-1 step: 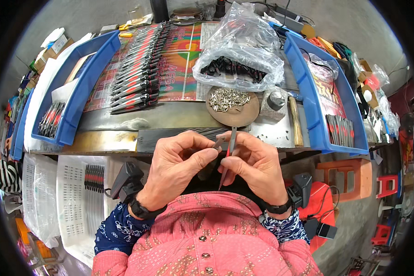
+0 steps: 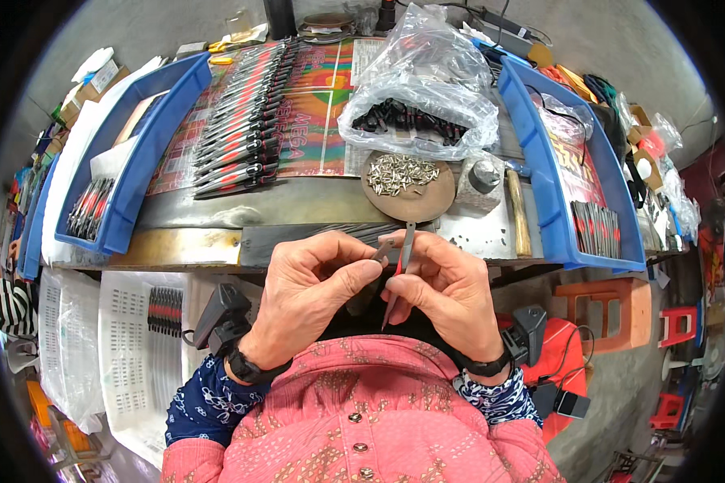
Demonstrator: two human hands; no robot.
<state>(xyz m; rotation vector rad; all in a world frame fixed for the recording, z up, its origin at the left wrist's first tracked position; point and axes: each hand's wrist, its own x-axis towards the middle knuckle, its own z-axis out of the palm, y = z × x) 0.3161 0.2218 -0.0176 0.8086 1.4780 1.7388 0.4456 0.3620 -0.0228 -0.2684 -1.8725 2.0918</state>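
At the table's front edge, in the middle, both my hands work close together. My left hand (image 2: 318, 282) pinches a small flat dark metal piece (image 2: 386, 250) between thumb and fingertips. My right hand (image 2: 447, 290) is closed on a slim, pointed black and red piece (image 2: 402, 266), held nearly upright; a flat end with a small hole shows above the fingers. The two pieces are very near each other; I cannot tell if they touch. Just beyond my hands is a round brown dish (image 2: 423, 208) with many small silvery metal parts (image 2: 401, 175) in it.
Slim black and red pieces (image 2: 238, 121) lie in a long row at the far left. Behind the dish sits a clear plastic bag (image 2: 427, 64) of black parts. Blue trays (image 2: 125, 217) (image 2: 552, 217) stand at both sides, and a wooden-handled hammer (image 2: 517, 213) lies at right.
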